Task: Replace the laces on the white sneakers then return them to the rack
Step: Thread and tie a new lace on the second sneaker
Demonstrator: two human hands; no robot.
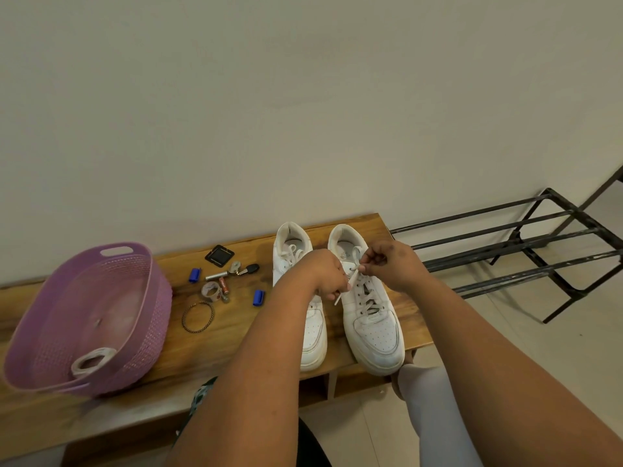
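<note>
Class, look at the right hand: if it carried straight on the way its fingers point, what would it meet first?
Most likely the left hand, just across the lace that the right hand pinches over the sneaker; depth is uncertain.

Head view, forward-down, close over bench (236, 332)

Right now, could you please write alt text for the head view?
Both hands, left hand and right hand, pinch a white lace over the right-side white sneaker on a wooden bench. A purple basket sits left, a black rack right.
</note>
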